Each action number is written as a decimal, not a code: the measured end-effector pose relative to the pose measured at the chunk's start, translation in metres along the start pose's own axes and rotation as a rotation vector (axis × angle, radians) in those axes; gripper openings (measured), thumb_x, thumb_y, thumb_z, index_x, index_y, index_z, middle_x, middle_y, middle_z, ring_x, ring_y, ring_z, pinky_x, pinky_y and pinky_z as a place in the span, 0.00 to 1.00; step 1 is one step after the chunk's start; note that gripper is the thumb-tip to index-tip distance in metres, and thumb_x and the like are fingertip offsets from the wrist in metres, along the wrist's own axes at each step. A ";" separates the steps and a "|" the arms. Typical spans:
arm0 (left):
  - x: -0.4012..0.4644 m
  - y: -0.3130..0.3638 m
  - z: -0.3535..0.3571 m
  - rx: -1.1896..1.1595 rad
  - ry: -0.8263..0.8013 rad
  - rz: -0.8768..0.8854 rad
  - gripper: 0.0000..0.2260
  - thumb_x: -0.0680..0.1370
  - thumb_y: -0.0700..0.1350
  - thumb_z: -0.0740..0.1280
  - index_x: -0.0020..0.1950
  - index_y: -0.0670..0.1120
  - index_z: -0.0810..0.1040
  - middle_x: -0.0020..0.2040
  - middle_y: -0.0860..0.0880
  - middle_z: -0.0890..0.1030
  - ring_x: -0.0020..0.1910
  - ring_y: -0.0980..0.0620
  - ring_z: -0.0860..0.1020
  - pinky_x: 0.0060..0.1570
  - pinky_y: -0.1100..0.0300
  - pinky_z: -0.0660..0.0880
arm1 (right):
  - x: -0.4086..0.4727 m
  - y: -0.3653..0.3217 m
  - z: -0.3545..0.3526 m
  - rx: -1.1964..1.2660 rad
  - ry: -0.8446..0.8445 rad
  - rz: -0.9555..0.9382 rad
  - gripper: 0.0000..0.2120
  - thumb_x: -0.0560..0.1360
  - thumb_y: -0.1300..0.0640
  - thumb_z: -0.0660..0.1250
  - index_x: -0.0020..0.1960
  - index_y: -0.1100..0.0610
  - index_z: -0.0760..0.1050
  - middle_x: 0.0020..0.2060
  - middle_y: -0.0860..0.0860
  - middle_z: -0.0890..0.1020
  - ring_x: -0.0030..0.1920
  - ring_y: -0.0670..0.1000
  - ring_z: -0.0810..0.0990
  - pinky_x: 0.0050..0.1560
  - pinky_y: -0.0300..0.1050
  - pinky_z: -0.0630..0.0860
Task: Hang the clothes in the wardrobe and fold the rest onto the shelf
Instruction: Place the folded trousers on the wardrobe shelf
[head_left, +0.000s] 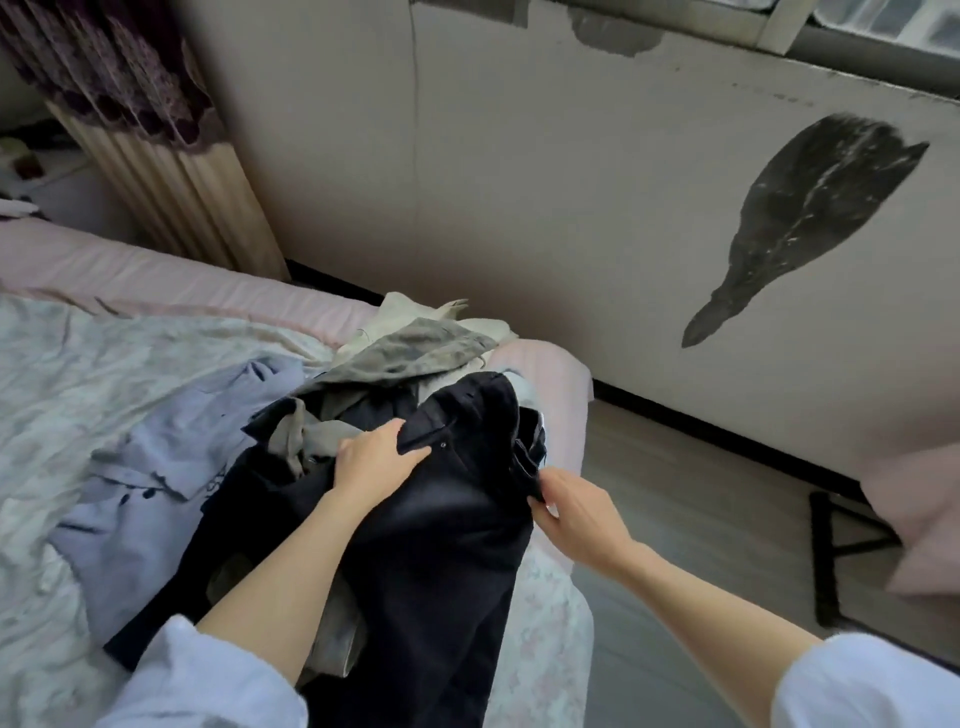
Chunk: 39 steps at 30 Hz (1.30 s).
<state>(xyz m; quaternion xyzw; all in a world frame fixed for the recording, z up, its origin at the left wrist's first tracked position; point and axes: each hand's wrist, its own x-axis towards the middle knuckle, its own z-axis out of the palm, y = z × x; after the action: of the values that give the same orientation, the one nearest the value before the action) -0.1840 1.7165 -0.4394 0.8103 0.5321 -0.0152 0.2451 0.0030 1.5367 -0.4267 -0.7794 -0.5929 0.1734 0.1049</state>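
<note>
Item under handling: a pair of black denim trousers (441, 519), lying waist-end away from the person on top of the clothes pile at the corner of the bed, legs trailing toward the camera. Beneath and beside it lie a mottled grey garment (410, 353), a cream garment (410, 312) and a pale lilac shirt (171, 447), all on the pale floral bedsheet (78, 374).

Left hand (374, 457): laid on the trousers near the waistband, thumb and fingers closed on a fold of the fabric by the rivet. Right hand (576, 512): fingertips pinching the right-hand edge of the waistband; forearm extended from a white sleeve (857, 686).

Assessment: the trousers appear to be in the course of separation from the pile, ahead of folding or hanging. Recommended practice: take both waistband corners evenly, lift clear so nothing underneath drags along, and align the legs seam to seam first. No wardrobe or shelf is in view.
</note>
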 end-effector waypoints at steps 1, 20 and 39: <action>-0.004 0.017 0.001 -0.051 0.052 0.100 0.19 0.77 0.58 0.63 0.63 0.50 0.73 0.53 0.46 0.82 0.55 0.42 0.78 0.51 0.52 0.72 | -0.006 0.006 -0.001 -0.003 -0.013 0.035 0.09 0.78 0.53 0.58 0.46 0.58 0.71 0.44 0.51 0.78 0.46 0.54 0.76 0.44 0.48 0.71; -0.124 0.218 -0.066 -0.124 0.413 0.900 0.08 0.75 0.49 0.67 0.47 0.47 0.83 0.36 0.50 0.79 0.36 0.47 0.77 0.33 0.58 0.71 | -0.064 0.072 -0.153 0.117 0.518 -0.053 0.08 0.71 0.61 0.71 0.50 0.60 0.78 0.47 0.50 0.78 0.54 0.56 0.73 0.52 0.48 0.71; -0.332 0.456 -0.062 -0.400 0.129 0.978 0.07 0.80 0.50 0.62 0.49 0.52 0.79 0.34 0.58 0.75 0.36 0.54 0.74 0.38 0.58 0.70 | -0.330 0.157 -0.348 0.129 1.112 -0.018 0.10 0.69 0.72 0.69 0.48 0.64 0.80 0.44 0.56 0.77 0.48 0.59 0.76 0.50 0.47 0.71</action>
<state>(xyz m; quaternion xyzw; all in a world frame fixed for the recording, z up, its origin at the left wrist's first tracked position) 0.0545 1.3152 -0.1163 0.9004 0.0987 0.2526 0.3402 0.2015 1.1917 -0.1172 -0.7405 -0.4432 -0.2287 0.4505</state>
